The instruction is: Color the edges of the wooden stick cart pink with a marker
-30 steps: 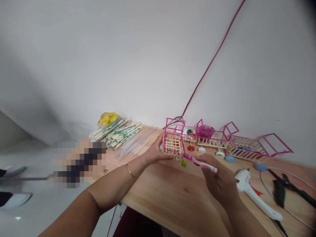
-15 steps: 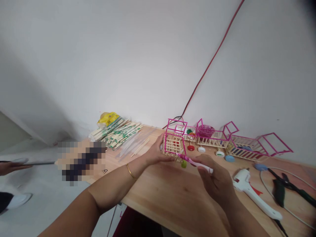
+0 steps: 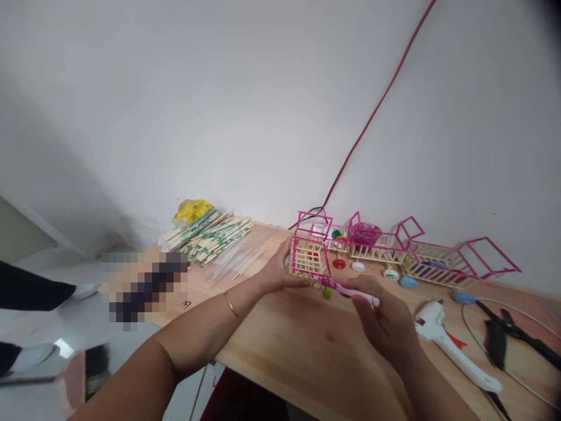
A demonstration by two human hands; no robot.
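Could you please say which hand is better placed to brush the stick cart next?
Likely the right hand: it holds the brush, its pink head by the stick cart, which the left hand holds.

From where I stand, a pale wood-grained table (image 3: pixel 280 336) runs along the wall, its near middle bare. Taking that middle as the clock's centre and the wall as 12, bundles of sticks (image 3: pixel 217 241) in green-printed wrapping lie at 10 o'clock, a yellow packet (image 3: pixel 193 210) at their far end. Clear plastic sleeves (image 3: pixel 228 257) lie just beside them, and 2 loose sticks (image 3: pixel 249 262) lie nearer 11. A row of stick-built carts (image 3: pixel 378 254) stands on round wheels from 1 to 2. At 3 there's a black-handled tool (image 3: pixel 496 345); at 4, a white glue gun (image 3: pixel 467 356).
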